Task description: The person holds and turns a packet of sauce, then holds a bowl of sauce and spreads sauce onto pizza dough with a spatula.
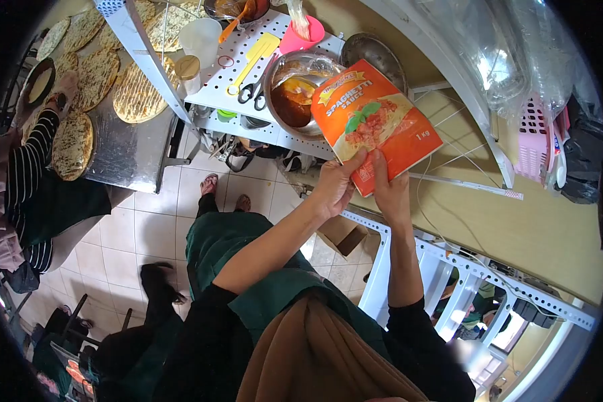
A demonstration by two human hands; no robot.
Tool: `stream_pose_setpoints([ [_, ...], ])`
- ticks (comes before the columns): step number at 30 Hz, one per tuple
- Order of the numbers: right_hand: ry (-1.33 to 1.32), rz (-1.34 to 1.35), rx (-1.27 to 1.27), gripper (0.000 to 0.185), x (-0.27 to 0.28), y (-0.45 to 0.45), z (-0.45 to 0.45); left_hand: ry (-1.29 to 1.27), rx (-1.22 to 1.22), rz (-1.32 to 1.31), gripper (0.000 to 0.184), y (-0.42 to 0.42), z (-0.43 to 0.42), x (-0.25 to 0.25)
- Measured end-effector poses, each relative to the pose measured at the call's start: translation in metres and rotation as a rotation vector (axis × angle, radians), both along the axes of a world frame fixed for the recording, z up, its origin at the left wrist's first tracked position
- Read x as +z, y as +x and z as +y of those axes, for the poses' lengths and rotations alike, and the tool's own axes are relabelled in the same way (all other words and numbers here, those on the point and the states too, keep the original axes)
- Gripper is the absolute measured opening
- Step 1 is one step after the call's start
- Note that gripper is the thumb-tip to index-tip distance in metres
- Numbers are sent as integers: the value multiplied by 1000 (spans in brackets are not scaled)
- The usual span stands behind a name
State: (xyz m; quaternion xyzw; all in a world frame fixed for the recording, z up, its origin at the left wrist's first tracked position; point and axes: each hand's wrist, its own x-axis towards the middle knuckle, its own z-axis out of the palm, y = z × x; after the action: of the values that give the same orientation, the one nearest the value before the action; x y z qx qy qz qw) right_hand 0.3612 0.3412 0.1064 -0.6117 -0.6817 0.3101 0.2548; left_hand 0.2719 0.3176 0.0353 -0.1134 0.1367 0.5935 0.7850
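An orange pouch of spaghetti sauce (375, 124), marked 1 Kg, is held up at a tilt by both of my hands. My left hand (338, 186) pinches its near edge, thumb on the printed front. Right beside it, my right hand (390, 186) grips the same edge with the thumb up. The pouch's far left side overlaps the rim of a metal pot (269, 100) in view. Red sauce (295, 114) and a clear plastic wrapping lie inside that pot. Whether the pouch is cut open cannot be seen.
Scissors (251, 94), a yellow spatula (253, 59) and a pink cup (303, 35) stand on the perforated white shelf (211, 90). A dark round lid (375, 55) leans behind the pouch. At left, another person's hand (63, 90) is among several topped flatbreads (141, 94) on a metal table.
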Motion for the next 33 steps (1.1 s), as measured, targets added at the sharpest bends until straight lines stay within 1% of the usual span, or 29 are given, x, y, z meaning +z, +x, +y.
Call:
stream_pose_setpoints([
  [1,-18,32,-3,30,1,-3,-2,-39,-13,-42,33,-3,3,-1],
  [4,9,90,7,28,0,-2,-7,-35,-28,-156,31,-16,11,-1],
  [10,43,66,67,26,16,0,-12,-105,75,-86,29,-21,25,-18],
  [13,-57,-1,45,26,13,11,-12,-110,77,-113,28,-22,29,-24],
  [16,-79,-30,51,27,15,12,-9,-111,60,-126,27,-24,33,-30],
  [19,-42,-25,57,28,13,13,-8,-141,76,-85,30,-25,36,-31],
  [22,-144,42,-25,28,17,14,-3,-111,87,-124,36,-28,31,-20],
  [24,-216,74,-59,28,23,16,-2,-33,33,-210,41,-36,29,-9],
  [26,-208,109,-39,29,24,12,-6,52,-45,-271,45,-38,25,-4],
  [28,-106,149,27,29,24,3,-11,153,-142,-306,48,-31,25,-2],
  [29,-104,141,-10,29,26,-3,-13,184,-201,-319,48,-30,26,-4],
  [32,-219,105,-66,33,28,-15,-19,188,-308,-267,51,-41,27,-15],
  [33,-197,120,-74,33,26,-23,-23,165,-312,-255,50,-50,28,-11],
])
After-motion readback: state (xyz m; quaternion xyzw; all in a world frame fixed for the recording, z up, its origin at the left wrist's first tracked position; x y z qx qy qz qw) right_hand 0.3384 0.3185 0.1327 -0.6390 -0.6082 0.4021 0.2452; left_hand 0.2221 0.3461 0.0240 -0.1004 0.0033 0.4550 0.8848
